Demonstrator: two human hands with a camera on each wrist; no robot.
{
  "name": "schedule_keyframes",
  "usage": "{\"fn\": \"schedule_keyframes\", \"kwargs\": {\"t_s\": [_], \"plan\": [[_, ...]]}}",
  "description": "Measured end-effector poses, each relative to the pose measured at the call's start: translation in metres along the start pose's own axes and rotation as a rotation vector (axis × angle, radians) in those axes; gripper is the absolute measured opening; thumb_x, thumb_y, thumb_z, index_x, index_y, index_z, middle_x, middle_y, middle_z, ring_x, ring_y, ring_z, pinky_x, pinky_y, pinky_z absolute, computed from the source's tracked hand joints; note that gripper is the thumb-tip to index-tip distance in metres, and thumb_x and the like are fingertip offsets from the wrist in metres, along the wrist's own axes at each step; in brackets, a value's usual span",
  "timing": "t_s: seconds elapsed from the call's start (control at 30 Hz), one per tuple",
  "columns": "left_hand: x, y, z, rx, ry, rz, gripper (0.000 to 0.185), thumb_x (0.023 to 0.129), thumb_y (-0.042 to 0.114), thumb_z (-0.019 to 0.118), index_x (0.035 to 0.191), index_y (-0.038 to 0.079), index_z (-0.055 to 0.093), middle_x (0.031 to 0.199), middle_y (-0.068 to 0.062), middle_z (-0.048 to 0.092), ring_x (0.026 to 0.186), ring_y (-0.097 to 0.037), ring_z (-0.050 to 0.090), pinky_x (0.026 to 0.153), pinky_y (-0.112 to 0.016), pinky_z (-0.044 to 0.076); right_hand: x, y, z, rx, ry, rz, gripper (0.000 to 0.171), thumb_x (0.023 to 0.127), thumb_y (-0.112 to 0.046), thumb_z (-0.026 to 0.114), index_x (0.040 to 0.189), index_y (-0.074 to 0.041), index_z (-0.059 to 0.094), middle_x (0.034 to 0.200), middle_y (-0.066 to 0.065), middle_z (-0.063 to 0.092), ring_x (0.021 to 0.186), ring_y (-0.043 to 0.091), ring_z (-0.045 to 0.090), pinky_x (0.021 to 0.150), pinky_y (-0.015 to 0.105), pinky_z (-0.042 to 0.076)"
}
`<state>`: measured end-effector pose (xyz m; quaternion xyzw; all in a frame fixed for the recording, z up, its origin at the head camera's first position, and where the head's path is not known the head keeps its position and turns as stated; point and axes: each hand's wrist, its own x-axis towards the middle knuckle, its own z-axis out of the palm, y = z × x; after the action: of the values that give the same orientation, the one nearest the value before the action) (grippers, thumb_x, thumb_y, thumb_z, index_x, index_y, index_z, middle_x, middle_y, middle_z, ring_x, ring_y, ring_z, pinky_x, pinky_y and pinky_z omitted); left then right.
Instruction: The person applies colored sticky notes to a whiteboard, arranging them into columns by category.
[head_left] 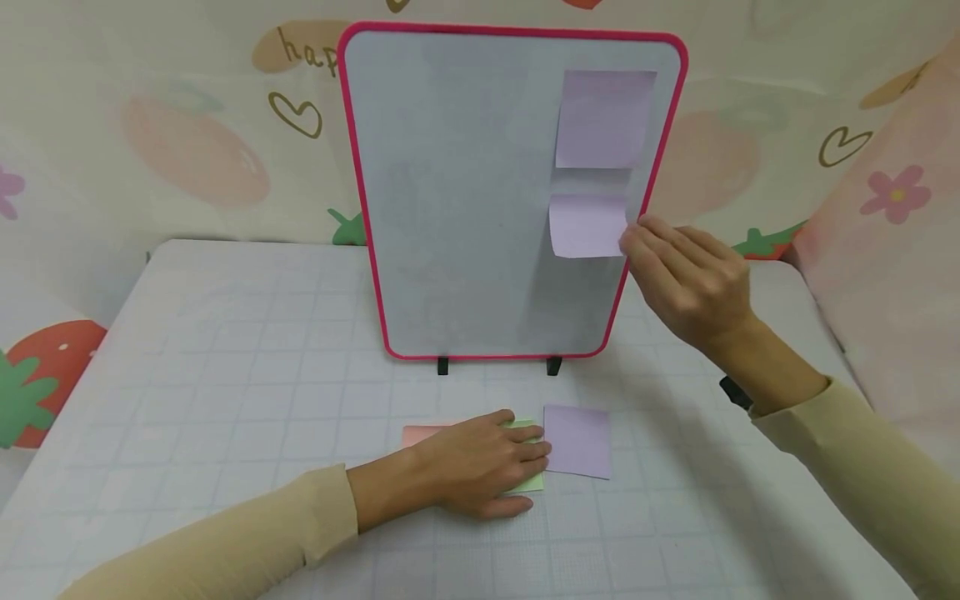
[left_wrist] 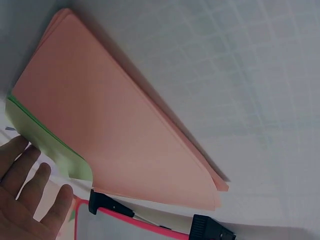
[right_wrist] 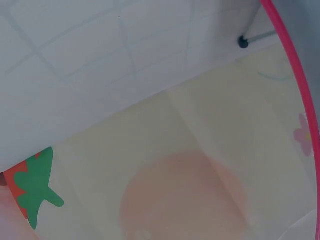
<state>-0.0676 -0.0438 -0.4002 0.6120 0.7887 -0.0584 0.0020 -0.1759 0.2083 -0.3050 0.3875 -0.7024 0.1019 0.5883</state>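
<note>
The left hand (head_left: 480, 467) lies flat, fingers straight, pressing the green pad (head_left: 531, 481) beside the pink pad (head_left: 420, 433) near the table's (head_left: 225, 333) front. A purple pad (head_left: 577, 440) lies just right. On the whiteboard (head_left: 465, 208), 2 purple notes; the right hand's (head_left: 686, 279) fingertips pinch the lower note (head_left: 587, 225).

A small staged craft or play corner, most likely set up indoors in a home or studio, is shown. A worktop (head_left: 225, 350) is covered with a pale grid-patterned cloth. It is enclosed at the back and sides by a cartoon backdrop (head_left: 187, 150) printed with strawberries, hearts and flowers. A pink-framed whiteboard (head_left: 465, 208) is propped upright, and coloured sticky-note pads (head_left: 577, 442) are laid before it.
</note>
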Motion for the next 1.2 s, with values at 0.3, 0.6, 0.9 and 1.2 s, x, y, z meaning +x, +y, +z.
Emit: {"fn": "schedule_keyframes", "kwargs": {"t_s": [0.3,0.6,0.9,1.2], "plan": [[0.0,0.0,0.001,0.005,-0.002,0.004,0.05,0.101,0.048,0.044,0.134,0.016,0.062,0.137,0.003,0.06,0.132,-0.015,0.049,0.105,-0.038,0.043,-0.005,0.002,0.0,-0.013,-0.021,-0.012,0.006,0.084,0.005,0.072,0.088,0.001,0.073,0.087,0.013,0.075,0.081,0.029,0.073,0.065,0.044,0.057],[0.0,-0.002,-0.008,0.028,0.045,0.046,0.048,0.102,0.046,0.042,0.133,0.015,0.063,0.136,0.001,0.06,0.13,-0.015,0.052,0.107,-0.035,0.041,-0.012,0.006,-0.001,-0.028,-0.116,-0.045,0.01,0.085,0.002,0.074,0.094,0.001,0.072,0.092,0.013,0.075,0.086,0.031,0.073,0.067,0.045,0.058],[0.005,-0.043,-0.053,-0.021,0.42,0.012,0.028,0.099,0.031,0.051,0.096,0.009,0.069,0.091,0.003,0.068,0.085,-0.011,0.064,0.084,-0.03,0.051,-0.016,0.006,0.001,-0.026,-0.127,-0.04,0.009,0.085,0.003,0.073,0.094,0.001,0.071,0.092,0.013,0.075,0.085,0.03,0.073,0.066,0.045,0.058],[0.009,-0.09,-0.1,0.188,0.679,-0.257,0.035,0.098,0.025,0.054,0.12,0.002,0.07,0.121,-0.009,0.069,0.117,-0.024,0.062,0.103,-0.041,0.045,-0.018,0.008,0.001,-0.031,-0.149,-0.043,0.01,0.085,0.003,0.072,0.095,0.001,0.072,0.093,0.013,0.075,0.086,0.031,0.073,0.067,0.045,0.058]]}}
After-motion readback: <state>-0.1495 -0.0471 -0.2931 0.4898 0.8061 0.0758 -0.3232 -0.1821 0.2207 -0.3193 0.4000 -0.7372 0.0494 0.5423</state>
